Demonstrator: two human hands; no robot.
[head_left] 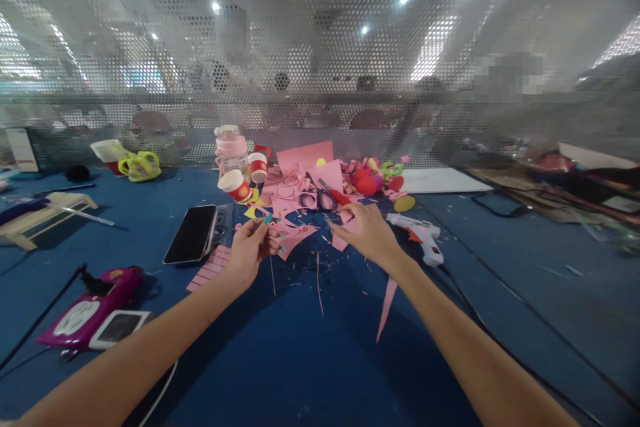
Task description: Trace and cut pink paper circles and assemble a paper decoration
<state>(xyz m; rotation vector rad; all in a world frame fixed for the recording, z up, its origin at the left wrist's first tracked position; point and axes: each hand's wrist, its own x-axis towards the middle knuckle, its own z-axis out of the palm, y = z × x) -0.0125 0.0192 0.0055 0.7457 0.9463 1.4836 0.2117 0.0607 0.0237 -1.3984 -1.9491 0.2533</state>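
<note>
My left hand [250, 247] is closed in a pinch over the left side of the paper scraps, its teal nails showing. Whatever is between those fingers is too small or hidden to name. Thumb and forefinger of my right hand [367, 230] are apart, with the fingertips by a slim red tool [341, 196] lying on the pile; I cannot tell whether they touch it. Scissors with dark loop handles [327, 200] lie between the hands. Pink paper pieces [297, 240] spread around and under them. A white glue gun [423, 237] rests just right of my right hand.
Left of my hands lie a black-screened phone [193, 233] and a purple pouch [95, 303]. Paper cups [235, 185] and a pink bottle [231, 147] stand behind. A perforated metal screen [320, 73] borders the blue table [320, 360]. The glue gun's cord runs towards the lower right.
</note>
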